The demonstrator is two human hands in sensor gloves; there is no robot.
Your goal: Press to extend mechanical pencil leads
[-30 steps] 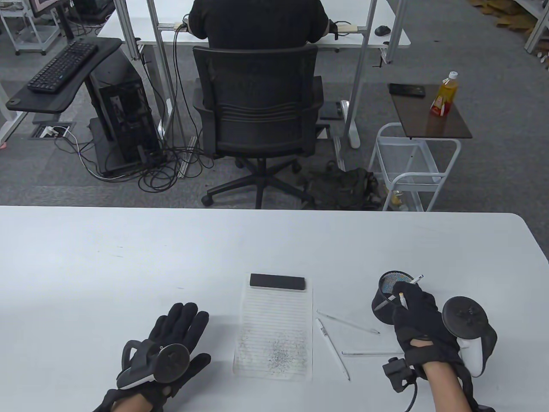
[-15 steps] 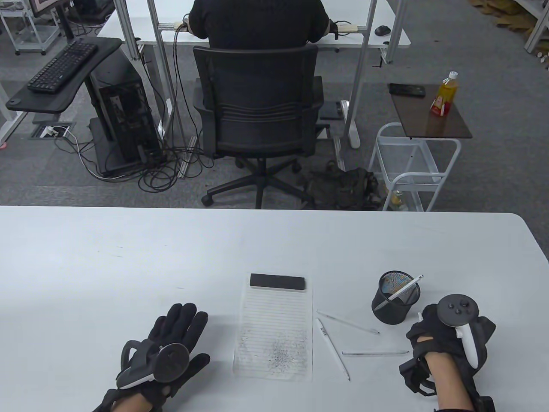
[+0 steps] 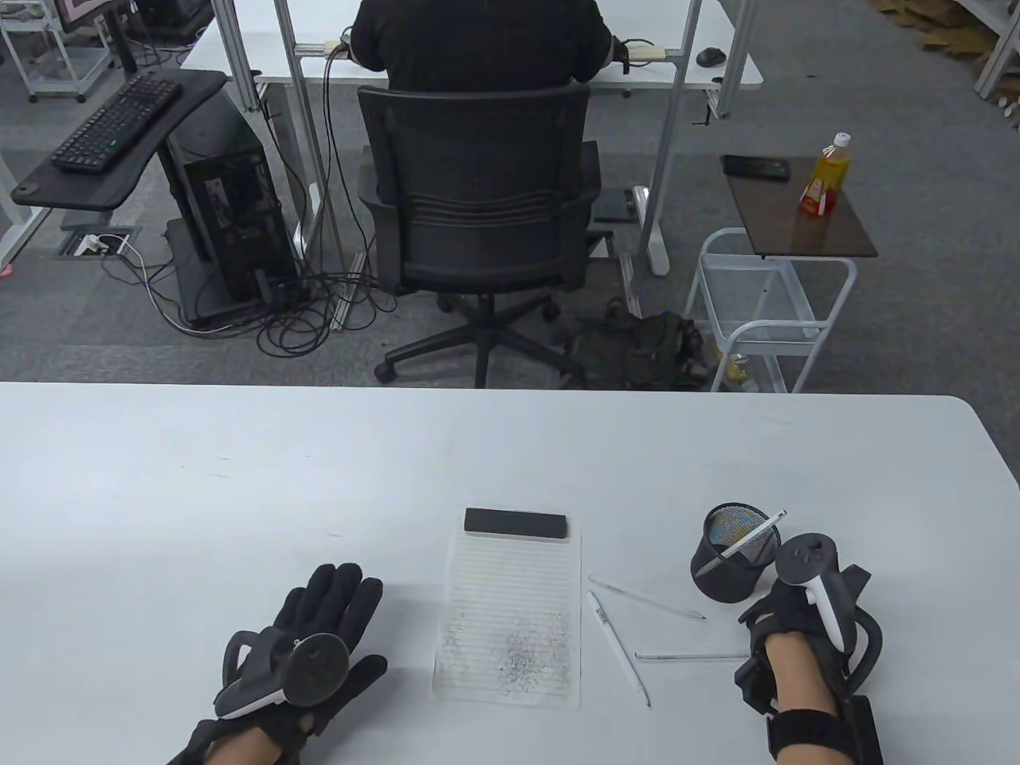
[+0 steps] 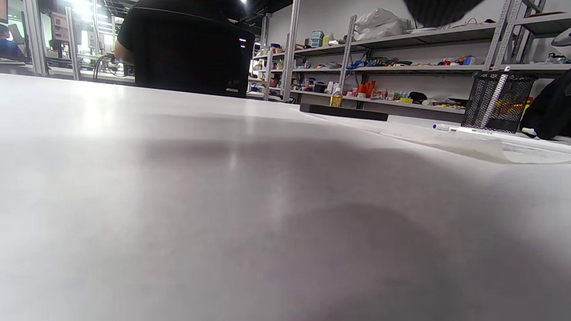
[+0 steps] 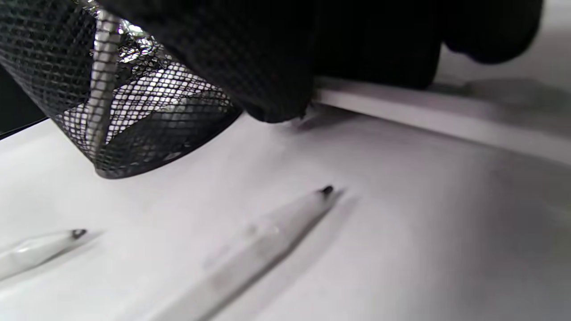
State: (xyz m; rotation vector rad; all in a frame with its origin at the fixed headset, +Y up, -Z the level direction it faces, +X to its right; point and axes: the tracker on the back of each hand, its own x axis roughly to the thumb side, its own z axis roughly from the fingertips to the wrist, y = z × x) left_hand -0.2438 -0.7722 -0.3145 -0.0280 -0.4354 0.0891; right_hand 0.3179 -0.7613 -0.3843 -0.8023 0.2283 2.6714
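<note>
Right hand (image 3: 785,617) now lowered beside holder (image 3: 729,558), pinching white pencil (image 5: 401,104): light, slick, grip mid-barrel. Left hand (image 3: 307,637) flat, spread.

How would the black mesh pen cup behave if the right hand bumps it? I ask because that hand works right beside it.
The mesh pen cup looks light, being open wire mesh, so a nudge would probably slide it on the smooth white table. One pencil leans out over its rim, which may make it tip more easily. The right hand sits close against it.
</note>
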